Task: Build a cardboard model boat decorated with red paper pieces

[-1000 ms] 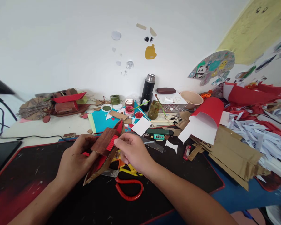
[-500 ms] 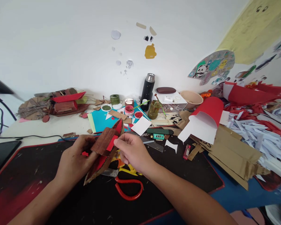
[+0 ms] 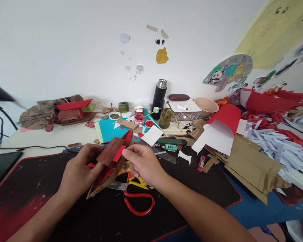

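My left hand (image 3: 82, 168) is closed around a small cardboard boat (image 3: 111, 151), painted brown and red, tilted above the mat. Its curved brown roof faces me, and the bare cardboard edge of the hull shows below. At the roof's right edge lies a red ribbed strip (image 3: 119, 153), which my right hand (image 3: 142, 161) pinches between thumb and forefinger. More red ribbing peeks out by my left fingers. Under the boat rest scissors with red handles (image 3: 141, 204) and something with yellow handles (image 3: 138, 183), partly covered by my right hand.
Paint pots (image 3: 139, 118), a murky brush jar (image 3: 165, 117) and a black flask (image 3: 159, 95) stand along the wall. Other cardboard boats (image 3: 70, 115) sit at back left. To the right are rolled red paper (image 3: 224, 122), cardboard sheets (image 3: 249, 164) and white paper scraps (image 3: 270, 144).
The boat has tilted slightly, its lower end shifting a little left. Both hands keep almost the same places and grips.
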A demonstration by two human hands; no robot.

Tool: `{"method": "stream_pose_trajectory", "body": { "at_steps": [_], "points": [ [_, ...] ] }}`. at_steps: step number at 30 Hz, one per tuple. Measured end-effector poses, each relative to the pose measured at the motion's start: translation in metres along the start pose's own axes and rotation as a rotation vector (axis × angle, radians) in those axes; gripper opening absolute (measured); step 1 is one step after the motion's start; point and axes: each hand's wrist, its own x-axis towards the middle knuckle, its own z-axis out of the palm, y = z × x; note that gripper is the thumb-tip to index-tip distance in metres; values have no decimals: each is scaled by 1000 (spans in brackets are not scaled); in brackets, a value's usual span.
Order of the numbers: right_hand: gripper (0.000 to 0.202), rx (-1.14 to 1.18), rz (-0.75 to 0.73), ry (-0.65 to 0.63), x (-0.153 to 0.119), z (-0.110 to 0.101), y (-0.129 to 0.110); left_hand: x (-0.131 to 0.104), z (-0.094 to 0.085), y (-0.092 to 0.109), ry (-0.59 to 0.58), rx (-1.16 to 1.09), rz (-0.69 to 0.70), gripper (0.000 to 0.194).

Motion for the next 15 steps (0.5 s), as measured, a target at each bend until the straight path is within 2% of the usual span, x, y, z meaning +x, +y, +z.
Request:
{"method": "stream_pose_trajectory", "body": {
  "at_steps": [6,11,15],
  "points": [
    [38,-2,-58,-15,-1,-7,4,5,-1,-2,-25,-134,-75,27],
    [38,-6,-129,34,-2,-17,0,18,-6,-2,-145,-389,-179,33],
    [36,-82,-206,64,-3,-22,-7,25,-8,-13,-225,-533,-261,45]
  ]
}}
